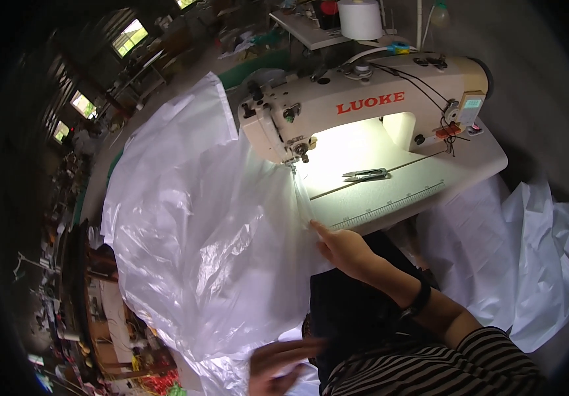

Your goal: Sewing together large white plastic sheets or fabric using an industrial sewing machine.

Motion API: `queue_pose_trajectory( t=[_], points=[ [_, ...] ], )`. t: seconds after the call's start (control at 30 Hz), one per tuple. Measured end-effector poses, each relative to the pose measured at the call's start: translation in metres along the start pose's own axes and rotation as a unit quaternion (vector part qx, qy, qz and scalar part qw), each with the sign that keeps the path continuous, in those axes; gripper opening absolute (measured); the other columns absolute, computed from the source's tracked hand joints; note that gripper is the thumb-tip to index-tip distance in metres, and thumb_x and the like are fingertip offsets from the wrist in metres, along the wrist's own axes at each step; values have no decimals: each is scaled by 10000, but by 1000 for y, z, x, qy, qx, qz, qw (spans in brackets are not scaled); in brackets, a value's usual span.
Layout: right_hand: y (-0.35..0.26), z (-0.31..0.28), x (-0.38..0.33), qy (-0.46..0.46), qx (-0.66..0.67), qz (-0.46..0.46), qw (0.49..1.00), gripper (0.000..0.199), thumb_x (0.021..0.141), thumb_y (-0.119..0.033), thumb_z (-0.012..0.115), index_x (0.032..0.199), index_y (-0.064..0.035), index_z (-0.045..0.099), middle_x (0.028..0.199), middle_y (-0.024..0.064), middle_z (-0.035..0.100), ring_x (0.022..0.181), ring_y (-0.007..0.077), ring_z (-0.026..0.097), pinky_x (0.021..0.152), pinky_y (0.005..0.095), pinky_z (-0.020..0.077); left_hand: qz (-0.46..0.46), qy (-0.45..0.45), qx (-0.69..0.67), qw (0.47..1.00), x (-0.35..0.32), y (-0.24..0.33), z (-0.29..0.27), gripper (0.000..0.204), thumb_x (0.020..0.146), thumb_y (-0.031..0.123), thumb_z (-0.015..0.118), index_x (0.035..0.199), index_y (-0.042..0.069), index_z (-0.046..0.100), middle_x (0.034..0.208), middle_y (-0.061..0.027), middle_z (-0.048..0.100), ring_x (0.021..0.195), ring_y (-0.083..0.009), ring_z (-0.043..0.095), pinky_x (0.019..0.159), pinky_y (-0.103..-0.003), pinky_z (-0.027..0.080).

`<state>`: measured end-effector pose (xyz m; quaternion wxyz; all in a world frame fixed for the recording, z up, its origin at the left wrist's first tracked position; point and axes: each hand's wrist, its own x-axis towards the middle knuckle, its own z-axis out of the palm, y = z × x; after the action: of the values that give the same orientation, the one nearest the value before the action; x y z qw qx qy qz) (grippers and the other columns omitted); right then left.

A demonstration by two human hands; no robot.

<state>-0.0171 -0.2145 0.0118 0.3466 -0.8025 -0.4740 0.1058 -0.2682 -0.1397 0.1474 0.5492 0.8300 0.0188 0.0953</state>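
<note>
At centre frame, your right hand (340,247) is pinching the white sheet (192,224) near the sewing machine (357,105) needle. At the bottom edge, your left hand (281,366), blurred, is gripping the sheet's lower folds. Snips (366,175) are lying on the table (430,178).

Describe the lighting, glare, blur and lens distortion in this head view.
Head view: the machine's lamp blows out the table under the sewing machine into white glare; the translucent plastic sheet shows bright sheen patches; the left hand is motion-blurred at the lower edge, while the right hand is sharper; the table's straight edges bow from fisheye distortion, and the corners fall into black vignette.
</note>
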Motion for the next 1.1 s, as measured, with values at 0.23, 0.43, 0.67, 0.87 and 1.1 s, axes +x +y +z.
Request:
queue_pose_trajectory(
  t=[0.23, 0.43, 0.67, 0.87, 1.1],
  points=[
    [8, -14, -22, -25, 117, 72, 990, 503, 915, -144, 546, 1381, -4, 417, 756, 247, 640, 726, 429, 634, 684, 496, 497, -106, 135, 504, 847, 64, -162, -41, 602, 872, 225, 658, 1419, 81, 453, 1463, -134, 452, 1411, -297, 333, 1183, -451, 196],
    [13, -7, -27, -3, 144, 78, 987, 505, 927, -146, 542, 1399, -41, 396, 649, 193, 627, 559, 349, 630, 566, 442, 509, 74, 185, 314, 928, 94, -96, 10, 385, 847, 57, 605, 1229, 38, 570, 1362, -199, 532, 1287, -361, 497, 1079, -484, 387],
    [10, -13, -32, -15, 212, 88, 973, 464, 961, -156, 520, 1399, -53, 405, 599, 124, 615, 481, 260, 615, 522, 361, 515, -45, 66, 474, 877, 101, -129, 16, 691, 738, 298, 788, 1345, 109, 518, 1489, -73, 430, 1425, -281, 321, 1159, -553, 188],
    [13, -4, -33, 20, 138, 53, 989, 467, 957, -156, 533, 1393, -39, 411, 637, 120, 637, 525, 263, 637, 550, 365, 520, 62, 178, 484, 855, 103, -149, 29, 180, 776, 179, 711, 945, 122, 682, 1103, 3, 671, 1056, -199, 623, 1072, -465, 338],
    [4, -11, -40, 15, 134, 75, 988, 413, 946, -172, 550, 1326, -25, 477, 680, 155, 653, 651, 328, 670, 618, 422, 529, -5, 252, 510, 823, 122, -147, 39, 109, 795, 124, 681, 903, 130, 667, 909, 9, 672, 958, -190, 634, 1004, -422, 382]
  ],
)
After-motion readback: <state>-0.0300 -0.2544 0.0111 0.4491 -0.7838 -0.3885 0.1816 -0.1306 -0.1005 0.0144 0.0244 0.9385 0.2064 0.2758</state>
